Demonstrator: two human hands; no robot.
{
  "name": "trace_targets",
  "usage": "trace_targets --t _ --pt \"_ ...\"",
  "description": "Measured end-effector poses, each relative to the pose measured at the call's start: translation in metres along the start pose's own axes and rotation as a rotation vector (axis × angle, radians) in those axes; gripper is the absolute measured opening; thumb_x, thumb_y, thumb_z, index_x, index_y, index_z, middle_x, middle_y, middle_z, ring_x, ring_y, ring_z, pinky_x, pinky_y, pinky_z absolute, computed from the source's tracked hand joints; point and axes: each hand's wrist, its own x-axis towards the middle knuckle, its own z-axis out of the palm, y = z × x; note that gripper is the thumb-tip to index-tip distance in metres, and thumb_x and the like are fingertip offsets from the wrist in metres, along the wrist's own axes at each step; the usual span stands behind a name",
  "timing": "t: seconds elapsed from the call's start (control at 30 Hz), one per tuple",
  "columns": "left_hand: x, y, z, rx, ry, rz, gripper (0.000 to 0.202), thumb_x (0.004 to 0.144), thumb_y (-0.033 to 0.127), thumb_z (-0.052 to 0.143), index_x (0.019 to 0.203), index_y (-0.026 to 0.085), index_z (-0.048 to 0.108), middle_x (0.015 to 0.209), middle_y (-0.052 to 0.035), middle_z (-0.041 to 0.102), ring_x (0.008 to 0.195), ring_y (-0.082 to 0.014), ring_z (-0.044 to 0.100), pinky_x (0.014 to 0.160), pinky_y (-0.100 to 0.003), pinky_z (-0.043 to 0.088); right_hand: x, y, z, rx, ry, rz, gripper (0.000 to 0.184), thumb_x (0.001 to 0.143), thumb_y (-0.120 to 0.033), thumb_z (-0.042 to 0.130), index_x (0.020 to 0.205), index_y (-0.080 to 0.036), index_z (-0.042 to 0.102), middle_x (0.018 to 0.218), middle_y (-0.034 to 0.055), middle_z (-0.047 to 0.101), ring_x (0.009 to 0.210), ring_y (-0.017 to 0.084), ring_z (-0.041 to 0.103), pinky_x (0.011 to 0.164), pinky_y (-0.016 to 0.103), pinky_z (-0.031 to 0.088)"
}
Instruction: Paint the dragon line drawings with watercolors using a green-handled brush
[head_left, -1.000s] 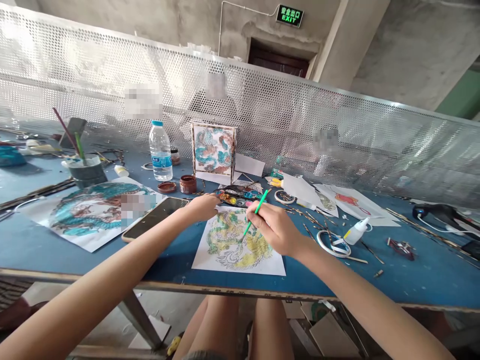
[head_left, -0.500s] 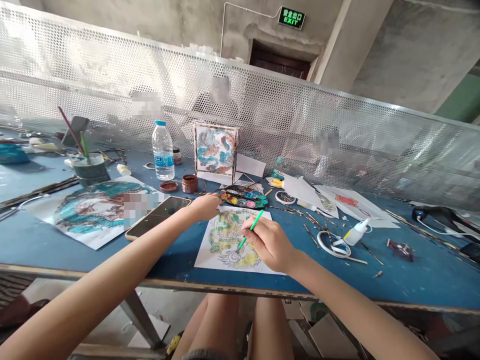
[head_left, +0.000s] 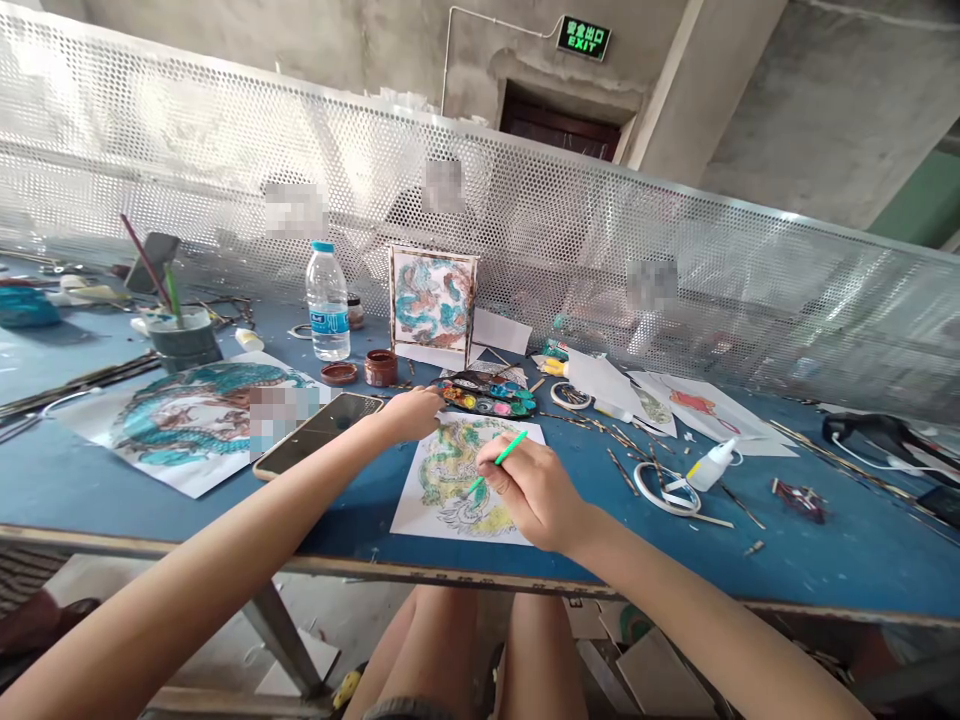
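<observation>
My right hand (head_left: pixel 536 490) is closed around a green paintbrush (head_left: pixel 499 462). The brush slants down to the left, its tip at the dragon drawing (head_left: pixel 431 515) on white paper, partly coloured yellow and green. My right hand covers the sheet's right side. At the sheet's upper left, my left hand (head_left: pixel 414 412) has its fingers closed at the near left end of a black paint palette (head_left: pixel 487 405). Several coloured paints fill the palette's wells. Beneath my left forearm lies a phone (head_left: pixel 319 437).
To the left are a finished-looking dragon painting (head_left: pixel 180 425), a brush cup (head_left: pixel 184 340) and a water bottle (head_left: pixel 328 305). An open brown paint jar (head_left: pixel 380 368) stands near a framed dragon picture (head_left: pixel 433 305). A glue bottle (head_left: pixel 711 465) and tape roll (head_left: pixel 666 490) lie right.
My right hand has shifted slightly, and the paintbrush leans lower, with its tip a little further left and up the drawing. My left hand stays at the palette.
</observation>
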Motion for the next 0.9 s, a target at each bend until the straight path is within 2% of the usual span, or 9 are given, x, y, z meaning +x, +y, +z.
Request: trace_targets --t 0.17,0.4,0.9 --pt "-0.001 0.001 -0.002 0.001 -0.005 -0.005 0.027 0.076 0.018 0.047 0.098 0.015 0.062 0.106 -0.0113 0.057 0.098 -0.0245 0.055 0.084 -0.033 0.045 0.000 0.000 0.004 -0.122 -0.035 0.040 0.020 0.092 -0.023 0.035 0.079 -0.017 0.050 0.070 0.0053 0.057 0.066 0.016 0.053 0.060 0.027 0.042" --pt "-0.002 0.002 -0.002 -0.012 0.003 -0.001 0.027 0.076 0.018 0.048 0.098 0.015 0.062 0.103 -0.0116 0.058 0.097 -0.0260 0.055 0.081 -0.034 0.046 0.003 -0.011 0.009 -0.109 -0.042 0.015 0.023 0.093 -0.025 0.033 0.081 -0.017 0.051 0.072 0.0064 0.060 0.070 0.017 0.055 0.064 0.028 0.044" --pt "-0.004 0.002 -0.004 -0.024 -0.005 0.008 0.025 0.078 0.019 0.046 0.097 0.013 0.061 0.105 -0.0130 0.057 0.097 -0.0254 0.055 0.084 -0.036 0.045 0.011 -0.010 0.017 -0.168 -0.080 0.033 0.024 0.093 -0.024 0.032 0.078 -0.017 0.049 0.069 0.0066 0.059 0.069 0.018 0.056 0.064 0.028 0.044"
